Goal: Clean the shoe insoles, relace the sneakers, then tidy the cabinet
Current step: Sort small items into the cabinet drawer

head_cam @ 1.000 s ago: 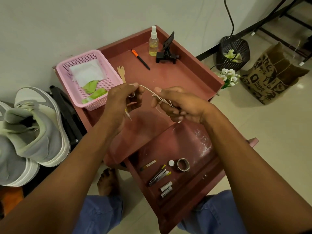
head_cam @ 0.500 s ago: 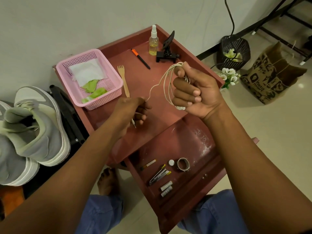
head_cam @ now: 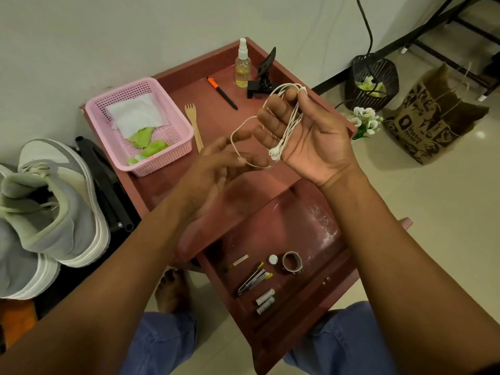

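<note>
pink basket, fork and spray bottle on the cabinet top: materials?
Pink basket: looks like moulded plastic, with perforated mesh walls and a slight sheen. Fork: probably wood or bamboo, pale tan and matte. Spray bottle: clear, see-through body, likely plastic, holding yellowish liquid, with a white nozzle.

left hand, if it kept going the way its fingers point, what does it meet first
Probably the right hand: the left hand points up-right at the earphone cord wound round its fingers. Depth is unclear, so it might pass beneath.
</note>
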Demonstrator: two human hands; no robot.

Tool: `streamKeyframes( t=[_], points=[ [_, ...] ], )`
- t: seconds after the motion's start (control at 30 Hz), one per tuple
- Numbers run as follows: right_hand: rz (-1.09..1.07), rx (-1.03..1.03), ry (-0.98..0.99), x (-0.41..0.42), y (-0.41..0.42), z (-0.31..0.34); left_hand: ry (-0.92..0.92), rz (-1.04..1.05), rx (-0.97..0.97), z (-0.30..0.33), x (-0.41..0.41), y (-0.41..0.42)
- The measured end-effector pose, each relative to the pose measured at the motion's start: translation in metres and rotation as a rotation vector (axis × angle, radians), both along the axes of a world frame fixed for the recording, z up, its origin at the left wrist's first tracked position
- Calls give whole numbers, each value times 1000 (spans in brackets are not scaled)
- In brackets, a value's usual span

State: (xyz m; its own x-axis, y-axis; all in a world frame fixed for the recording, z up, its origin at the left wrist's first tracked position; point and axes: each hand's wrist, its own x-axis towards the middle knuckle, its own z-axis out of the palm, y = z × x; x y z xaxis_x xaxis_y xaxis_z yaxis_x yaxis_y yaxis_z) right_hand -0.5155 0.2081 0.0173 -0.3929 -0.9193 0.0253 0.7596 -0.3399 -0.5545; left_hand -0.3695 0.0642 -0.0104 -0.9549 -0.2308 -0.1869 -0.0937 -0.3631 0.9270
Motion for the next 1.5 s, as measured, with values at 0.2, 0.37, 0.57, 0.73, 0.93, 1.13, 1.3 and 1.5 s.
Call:
streamKeyframes(
  t=[0.2,0.37,0.57,0.73,0.93,1.13,1.3,1.5],
  points=[
    [117,-97,-3,0,2,8,-1,282,-458,-2,-3,5],
    [203,-88,41,6,-1,8,189,177,-584,-4,-6,2],
    [161,-9,58,9,-5,4,239,65,-291,-1,-8,3],
    [33,-3,13,9,-10,1,153,185,-314,-2,-9,9],
    [-115,-5,1,1,-15,-3,13,90,-389,-4,-9,27],
    [-311,360,381,0,-17,-9,11,-14,-461,-2,-5,26],
    [-283,710,850,20,-16,-9,33,15,-323,7,-2,17],
    [-15,731,1006,24,-16,-10,48,206,-394,3,2,-8]
  ],
)
